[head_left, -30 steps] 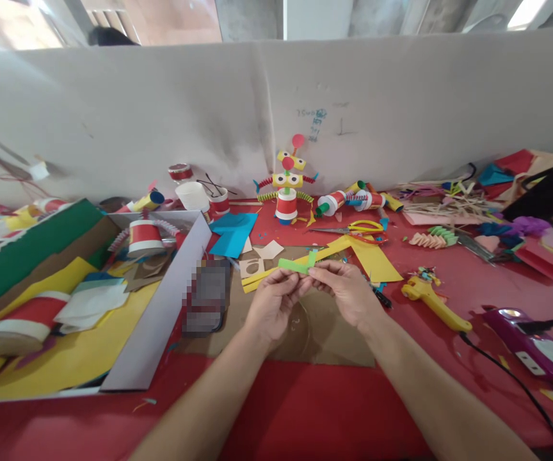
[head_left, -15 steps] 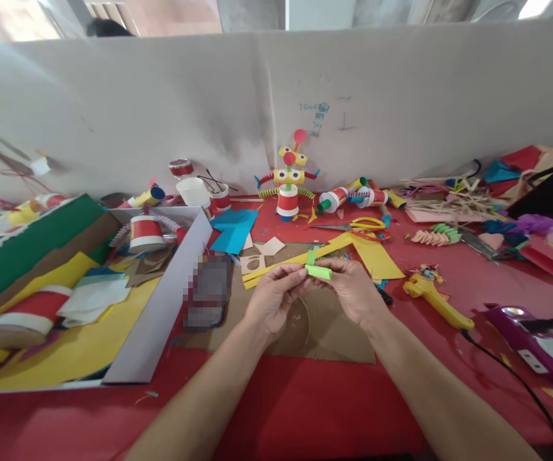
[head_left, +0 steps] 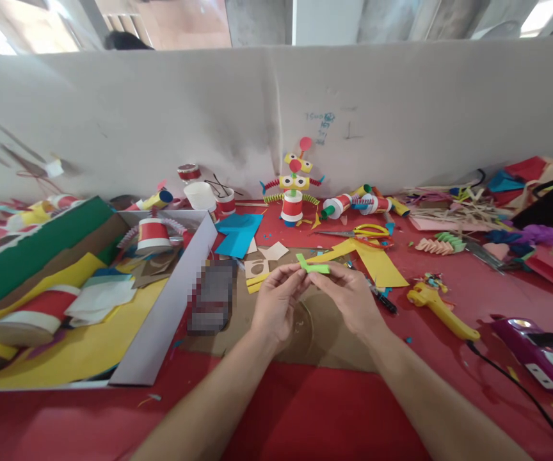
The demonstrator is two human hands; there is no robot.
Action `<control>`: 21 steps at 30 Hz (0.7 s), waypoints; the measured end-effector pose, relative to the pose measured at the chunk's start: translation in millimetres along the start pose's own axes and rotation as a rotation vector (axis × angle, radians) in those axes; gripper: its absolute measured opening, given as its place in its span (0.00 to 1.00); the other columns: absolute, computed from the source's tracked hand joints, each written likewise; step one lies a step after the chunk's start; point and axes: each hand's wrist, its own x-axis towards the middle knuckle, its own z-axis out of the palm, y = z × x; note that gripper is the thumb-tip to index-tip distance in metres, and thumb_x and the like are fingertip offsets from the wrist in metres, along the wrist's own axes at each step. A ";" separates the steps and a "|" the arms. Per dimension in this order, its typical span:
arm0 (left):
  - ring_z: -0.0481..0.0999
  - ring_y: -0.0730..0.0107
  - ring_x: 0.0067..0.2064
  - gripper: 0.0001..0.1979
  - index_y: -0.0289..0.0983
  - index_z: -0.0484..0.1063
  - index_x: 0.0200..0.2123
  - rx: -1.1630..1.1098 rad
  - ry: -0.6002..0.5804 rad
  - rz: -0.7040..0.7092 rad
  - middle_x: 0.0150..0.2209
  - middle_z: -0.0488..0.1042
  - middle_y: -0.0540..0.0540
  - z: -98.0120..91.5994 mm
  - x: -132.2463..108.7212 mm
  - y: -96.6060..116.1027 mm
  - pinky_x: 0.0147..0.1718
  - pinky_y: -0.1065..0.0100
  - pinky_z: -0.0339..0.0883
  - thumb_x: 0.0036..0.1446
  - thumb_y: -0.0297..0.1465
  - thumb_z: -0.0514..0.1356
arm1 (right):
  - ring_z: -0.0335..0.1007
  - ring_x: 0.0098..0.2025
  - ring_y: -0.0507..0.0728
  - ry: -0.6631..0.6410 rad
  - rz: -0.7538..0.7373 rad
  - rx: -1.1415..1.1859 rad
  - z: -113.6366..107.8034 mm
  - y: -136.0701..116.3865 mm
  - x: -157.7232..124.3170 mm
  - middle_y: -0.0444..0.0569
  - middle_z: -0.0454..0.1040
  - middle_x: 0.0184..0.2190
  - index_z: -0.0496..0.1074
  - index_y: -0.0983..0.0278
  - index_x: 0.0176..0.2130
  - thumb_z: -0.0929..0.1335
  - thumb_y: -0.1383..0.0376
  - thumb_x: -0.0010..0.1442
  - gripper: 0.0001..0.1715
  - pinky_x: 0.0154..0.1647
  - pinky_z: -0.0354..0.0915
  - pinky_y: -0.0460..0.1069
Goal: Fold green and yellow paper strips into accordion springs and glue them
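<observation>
Both of my hands meet over a brown cardboard sheet (head_left: 334, 342) on the red table. My left hand (head_left: 276, 304) and my right hand (head_left: 348, 298) pinch a folded green paper strip (head_left: 312, 266) between their fingertips, with its ends sticking up and to the right. Just beyond the strip lie long yellow paper strips (head_left: 338, 251) and a yellow sheet (head_left: 379, 266).
An open box (head_left: 89, 301) with paper and red cups fills the left. A paper-cup robot figure (head_left: 293, 192) stands by the white partition. Yellow scissors (head_left: 367, 232), a yellow tool (head_left: 442, 306), a purple glue gun (head_left: 538, 355) with its cord, and paper scraps lie to the right.
My fingers have worked the green strip, turning its ends; the hands stayed in roughly the same spot over the cardboard. The view shifted slightly.
</observation>
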 end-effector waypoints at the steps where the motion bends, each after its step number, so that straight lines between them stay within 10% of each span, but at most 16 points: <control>1: 0.75 0.77 0.34 0.07 0.34 0.73 0.29 -0.003 -0.006 -0.003 0.30 0.75 0.50 -0.3 -0.4 -0.6 0.41 0.73 0.67 0.42 0.25 0.65 | 0.67 0.39 0.57 0.028 -0.002 -0.011 0.1 1.6 0.1 0.48 0.74 0.35 0.76 0.60 0.37 0.68 0.61 0.52 0.11 0.42 0.62 0.51; 21: 0.71 0.79 0.29 0.09 0.33 0.69 0.23 0.059 0.036 -0.054 0.25 0.70 0.52 -6.5 2.1 -3.5 0.35 0.74 0.66 0.38 0.27 0.68 | 0.65 0.30 0.53 -0.021 0.123 0.020 2.3 5.3 1.8 0.44 0.72 0.25 0.72 0.64 0.27 0.67 0.56 0.51 0.13 0.35 0.60 0.48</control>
